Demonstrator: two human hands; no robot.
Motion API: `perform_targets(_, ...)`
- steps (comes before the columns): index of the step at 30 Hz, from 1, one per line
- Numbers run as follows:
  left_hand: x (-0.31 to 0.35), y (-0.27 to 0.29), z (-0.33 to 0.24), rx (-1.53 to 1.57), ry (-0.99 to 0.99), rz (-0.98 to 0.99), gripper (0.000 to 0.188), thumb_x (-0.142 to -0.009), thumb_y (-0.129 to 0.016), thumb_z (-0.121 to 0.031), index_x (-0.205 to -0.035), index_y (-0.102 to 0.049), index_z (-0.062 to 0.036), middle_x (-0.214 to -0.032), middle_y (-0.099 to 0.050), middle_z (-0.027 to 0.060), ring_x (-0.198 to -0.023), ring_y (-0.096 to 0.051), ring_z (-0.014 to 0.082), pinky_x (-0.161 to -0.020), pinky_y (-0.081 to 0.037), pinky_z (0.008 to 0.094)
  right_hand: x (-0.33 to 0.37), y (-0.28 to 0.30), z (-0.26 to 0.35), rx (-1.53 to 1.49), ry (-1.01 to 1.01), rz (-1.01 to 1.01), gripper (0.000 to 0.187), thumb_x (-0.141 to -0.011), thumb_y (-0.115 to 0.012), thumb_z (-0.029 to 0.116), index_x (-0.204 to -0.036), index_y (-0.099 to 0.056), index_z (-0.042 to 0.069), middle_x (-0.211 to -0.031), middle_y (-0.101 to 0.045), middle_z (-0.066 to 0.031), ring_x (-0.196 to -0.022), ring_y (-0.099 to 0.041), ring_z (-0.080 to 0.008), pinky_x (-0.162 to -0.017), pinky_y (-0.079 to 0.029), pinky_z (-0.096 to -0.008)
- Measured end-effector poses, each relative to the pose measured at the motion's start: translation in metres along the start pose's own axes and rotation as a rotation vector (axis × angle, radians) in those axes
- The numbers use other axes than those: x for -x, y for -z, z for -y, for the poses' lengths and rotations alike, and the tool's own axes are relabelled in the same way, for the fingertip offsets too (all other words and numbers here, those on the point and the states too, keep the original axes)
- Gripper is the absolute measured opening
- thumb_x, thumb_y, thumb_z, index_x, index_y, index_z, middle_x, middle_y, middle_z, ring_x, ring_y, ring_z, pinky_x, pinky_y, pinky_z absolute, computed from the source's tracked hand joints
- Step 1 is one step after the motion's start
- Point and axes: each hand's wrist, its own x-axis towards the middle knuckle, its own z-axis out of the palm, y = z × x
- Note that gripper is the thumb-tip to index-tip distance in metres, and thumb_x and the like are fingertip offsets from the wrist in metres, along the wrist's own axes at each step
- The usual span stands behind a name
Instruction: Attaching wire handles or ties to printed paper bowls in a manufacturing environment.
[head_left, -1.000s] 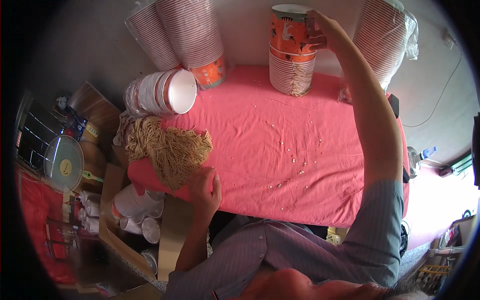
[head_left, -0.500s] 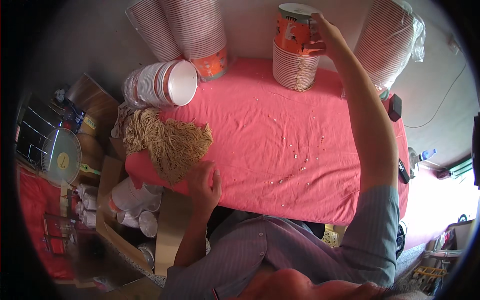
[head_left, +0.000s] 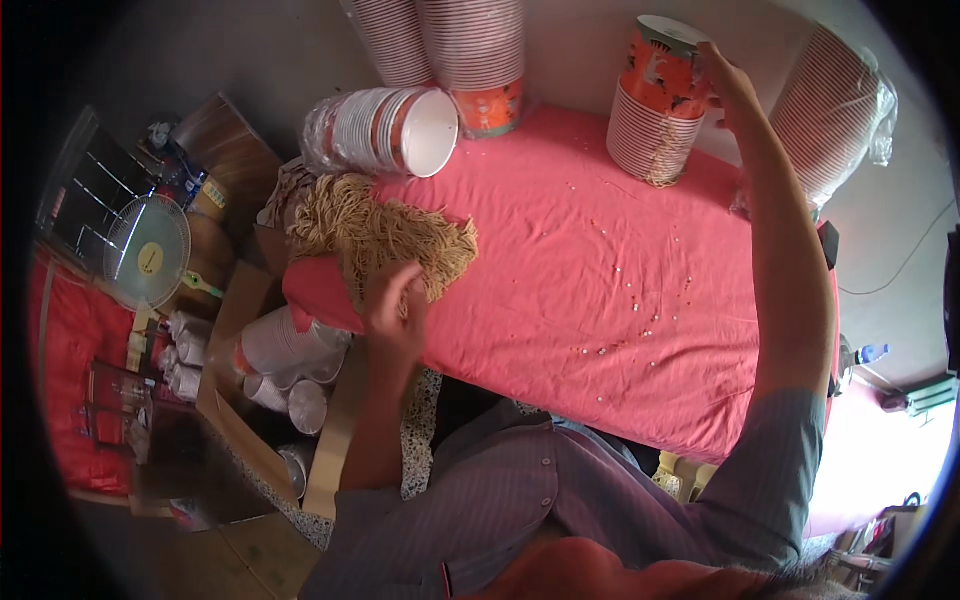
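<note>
My right hand [head_left: 725,90] reaches to the back of the table and grips the right side of an orange paper bucket [head_left: 660,75]. That bucket sits upside down atop a stack of nested white-rimmed buckets [head_left: 640,135]. Thin tan strands [head_left: 668,150] hang down the stack's front right side. My left hand [head_left: 392,300] is at the near edge of a heap of tan cords [head_left: 385,225] on the left end of the table. Its fingers are loosely bent and apart, slightly blurred, and I see nothing held in them.
Small pale and red beads [head_left: 645,320] lie scattered on the pink tablecloth [head_left: 530,270]. Plastic-wrapped bucket stacks stand at the back left [head_left: 475,60] and back right [head_left: 830,120]; another lies on its side [head_left: 385,130]. An open carton [head_left: 325,440] with cups stands left, beside a fan [head_left: 148,250].
The view has swung, so the table things appear further right. My left hand has moved further in over the cord heap. My right hand stays at the orange paper bucket.
</note>
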Motion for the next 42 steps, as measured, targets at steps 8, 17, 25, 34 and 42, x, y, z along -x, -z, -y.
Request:
perform_targets(8,-0.115,0.010,0.081,-0.348,0.067,-0.029,0.036,-0.100,-0.078,-0.023,-0.129,-0.073,-0.0021,-0.123,-0.078,0.0184,-0.113,-0.075,0.0358,-0.097,-0.058,0.0442,0.137,-0.194,0.053,0.179,0.848,-0.113,0.022,-0.094,-0.076,0.019,-0.113,-0.080,0.009,-0.101,-0.081,-0.0173,-0.093,-0.080,-0.0329,-0.082,-0.063,-0.0446)
perform_targets(17,-0.156,-0.048,0.158,-0.133,0.023,-0.177,0.016,-0.101,-0.071,-0.014,-0.112,-0.071,-0.0019,-0.114,-0.072,0.0147,-0.109,-0.069,0.0378,-0.096,-0.055,0.0476,0.209,-0.386,0.040,0.123,0.560,0.441,0.034,-0.092,-0.076,0.026,-0.124,-0.081,0.013,-0.128,-0.076,-0.0211,-0.116,-0.074,-0.0392,-0.104,-0.059,-0.0490)
perform_targets(25,-0.161,-0.064,0.159,-0.167,0.009,-0.209,0.031,-0.106,-0.061,-0.010,-0.135,-0.073,-0.0051,-0.155,-0.058,0.0177,-0.128,-0.065,0.0410,-0.109,-0.053,0.0473,0.188,-0.442,0.057,0.158,0.525,0.469,0.029,-0.096,-0.069,0.034,-0.119,-0.083,0.022,-0.110,-0.081,-0.0175,-0.101,-0.078,-0.0392,-0.092,-0.062,-0.0508)
perform_targets(34,-0.152,-0.057,0.157,-0.181,-0.023,-0.195,0.034,-0.103,-0.062,-0.002,-0.135,-0.074,-0.0092,-0.153,-0.060,0.0194,-0.131,-0.064,0.0420,-0.110,-0.054,0.0476,0.226,-0.395,0.055,0.081,0.615,0.231,0.026,-0.095,-0.068,0.033,-0.101,-0.073,0.008,-0.099,-0.078,-0.0224,-0.090,-0.076,-0.0444,-0.080,-0.060,-0.0563)
perform_targets(42,-0.155,-0.053,0.137,-0.118,-0.032,-0.181,0.024,-0.104,-0.066,-0.008,-0.126,-0.075,-0.0040,-0.142,-0.066,0.0172,-0.121,-0.069,0.0395,-0.102,-0.056,0.0463,0.242,-0.298,0.013,0.090,0.717,0.165,0.020,-0.099,-0.067,0.026,-0.107,-0.063,0.008,-0.096,-0.077,-0.0209,-0.083,-0.075,-0.0457,-0.073,-0.060,-0.0567)
